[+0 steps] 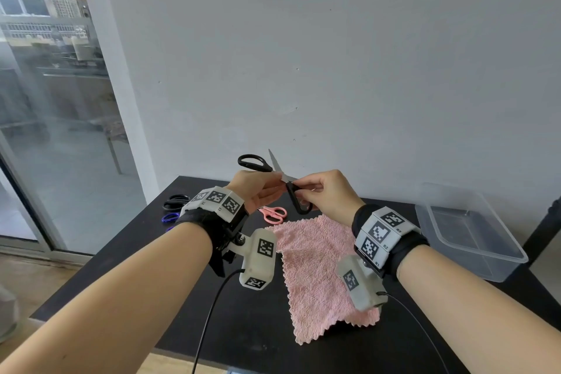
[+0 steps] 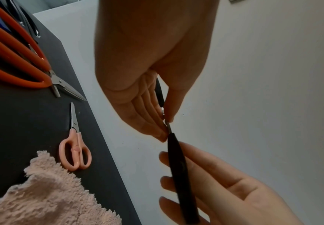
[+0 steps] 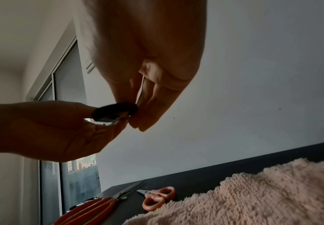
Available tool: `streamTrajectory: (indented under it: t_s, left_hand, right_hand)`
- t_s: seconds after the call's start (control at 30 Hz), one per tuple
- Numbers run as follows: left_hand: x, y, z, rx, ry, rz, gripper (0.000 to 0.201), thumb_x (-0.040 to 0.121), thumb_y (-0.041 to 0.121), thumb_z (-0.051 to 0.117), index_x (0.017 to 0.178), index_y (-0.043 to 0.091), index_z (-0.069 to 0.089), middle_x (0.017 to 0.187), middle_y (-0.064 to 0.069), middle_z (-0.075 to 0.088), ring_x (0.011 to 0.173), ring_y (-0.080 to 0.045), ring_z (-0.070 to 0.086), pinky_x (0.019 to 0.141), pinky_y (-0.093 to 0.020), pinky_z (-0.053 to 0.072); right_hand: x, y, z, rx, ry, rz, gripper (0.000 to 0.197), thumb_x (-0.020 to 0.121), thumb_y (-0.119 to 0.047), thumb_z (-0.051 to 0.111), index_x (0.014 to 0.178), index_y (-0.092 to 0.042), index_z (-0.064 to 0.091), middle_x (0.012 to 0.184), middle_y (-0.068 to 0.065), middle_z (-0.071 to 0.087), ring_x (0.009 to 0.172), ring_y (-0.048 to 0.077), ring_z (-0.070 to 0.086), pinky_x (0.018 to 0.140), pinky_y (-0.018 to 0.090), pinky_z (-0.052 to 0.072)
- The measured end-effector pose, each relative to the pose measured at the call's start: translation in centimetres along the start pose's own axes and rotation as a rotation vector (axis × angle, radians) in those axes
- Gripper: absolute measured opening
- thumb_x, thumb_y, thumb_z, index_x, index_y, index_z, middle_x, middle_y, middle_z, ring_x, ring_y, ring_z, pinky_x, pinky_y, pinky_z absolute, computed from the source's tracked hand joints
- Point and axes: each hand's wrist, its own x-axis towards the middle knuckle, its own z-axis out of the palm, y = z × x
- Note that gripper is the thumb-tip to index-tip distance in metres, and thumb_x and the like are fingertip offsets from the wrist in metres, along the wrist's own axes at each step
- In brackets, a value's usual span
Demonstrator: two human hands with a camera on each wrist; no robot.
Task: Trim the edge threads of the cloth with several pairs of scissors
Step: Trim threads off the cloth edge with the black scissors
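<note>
Both hands hold the black scissors (image 1: 280,176) up above the worktop (image 1: 194,222), blades spread wide. The left hand (image 1: 258,188) pinches them near the pivot; the right hand (image 1: 326,191) grips the lower handle. The pink cloth (image 1: 318,267) lies flat below, small pink scissors (image 1: 273,213) just beside it.

Bare table (image 1: 252,307) left of cloth (image 1: 315,270); pink scissors (image 1: 273,214) beyond, bin (image 1: 473,255) right, possibly blocking.

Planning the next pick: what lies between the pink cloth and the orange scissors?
The small pink scissors lie on the table between cloth and orange scissors, shown by the left wrist view.
</note>
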Motion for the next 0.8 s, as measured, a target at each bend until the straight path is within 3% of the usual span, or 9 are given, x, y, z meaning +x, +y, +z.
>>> streamTrajectory:
  t_s: [0.1,0.3,0.47,0.63,0.8]
  left_hand:
    - [-0.4,0.1,0.0,0.007,0.024,0.027,0.017,0.087,0.0,0.062,0.104,-0.001,0.061,0.086,-0.013,0.068,0.071,-0.02,0.067,0.055,-0.023,0.058]
    - [-1.6,0.3,-0.9,0.085,0.089,0.069,0.007,0.088,0.0,0.06,0.094,0.003,0.061,0.081,-0.01,0.066,0.052,-0.016,0.067,0.051,-0.023,0.056]
    - [-3.1,-0.1,-1.6,0.171,0.083,0.062,0.006,0.087,0.001,0.061,0.085,0.007,0.06,0.078,-0.008,0.063,0.064,-0.019,0.064,0.058,-0.028,0.053]
    - [-5.1,-1.5,-2.2,0.243,0.023,0.083,0.009,0.09,0.0,0.055,0.087,0.007,0.059,0.08,-0.009,0.065,0.072,-0.022,0.065,0.068,-0.032,0.055]
    - [-8.0,-2.9,-2.9,0.314,-0.038,0.074,0.01,0.088,0.0,0.055,0.087,0.009,0.06,0.086,-0.007,0.069,0.077,-0.022,0.067,0.058,-0.027,0.053]
  right_hand:
    - [-0.5,-0.6,-0.4,-0.018,-0.025,0.021,0.02,0.084,-0.008,0.069,0.103,-0.008,0.073,0.088,0.008,0.073,0.075,0.015,0.067,0.064,0.019,0.055]
    - [-1.8,-1.3,-1.4,-0.056,-0.053,0.051,0.012,0.086,-0.005,0.067,0.095,-0.005,0.073,0.083,0.011,0.07,0.067,0.018,0.067,0.068,0.035,0.059]
    - [-3.5,-1.9,-1.7,-0.122,-0.13,0.054,0.014,0.085,-0.006,0.067,0.098,-0.004,0.073,0.082,0.008,0.07,0.066,0.014,0.065,0.059,0.021,0.056]
    - [-6.3,-2.5,-1.2,-0.232,-0.268,0.06,0.016,0.084,-0.01,0.07,0.099,-0.006,0.073,0.082,0.0,0.069,0.072,0.013,0.064,0.066,0.025,0.057]
    - [-9.6,-2.6,-0.4,-0.385,-0.403,0.083,0.027,0.075,-0.022,0.08,0.1,-0.016,0.074,0.096,-0.005,0.07,0.086,0.007,0.063,0.074,0.019,0.048]
